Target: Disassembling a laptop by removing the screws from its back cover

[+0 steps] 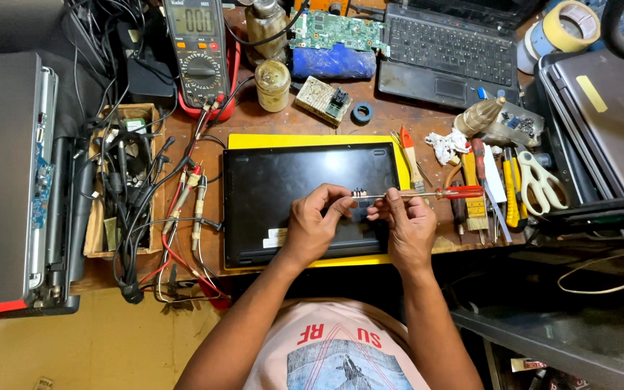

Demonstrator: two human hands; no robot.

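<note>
Both hands raised over the black laptop (290, 188), lying shut and bottom side up on a yellow mat (305, 141) on the wooden table (413, 119)

Left hand (312, 224) curled, thumb and forefinger pinching a small dark part (359, 194) at the tip of a screwdriver (427, 193)

Right hand (407, 225) also curled, fingertips closed around the metal shaft of the screwdriver, just beside the left hand's fingers; red handle jutting out to the right, level, above the laptop's right edge

Small dark part held in the air between the two hands, over the right half of the laptop; too small to make out further

To the right of the laptop, a row of tools: a brush with a pale handle (410, 155), more screwdrivers, white-handled scissors (539, 180)

To the left, a wooden box (120, 180) stuffed with black cables, red and black probe leads trailing beside it from a multimeter (198, 50) at the far edge

At the far side, a bare green circuit board (337, 30), a second open laptop (453, 47), two grimy jars, rolls of tape (572, 25) in the corner

Grey laptop chassis (5, 180) stacked at the far left
</note>
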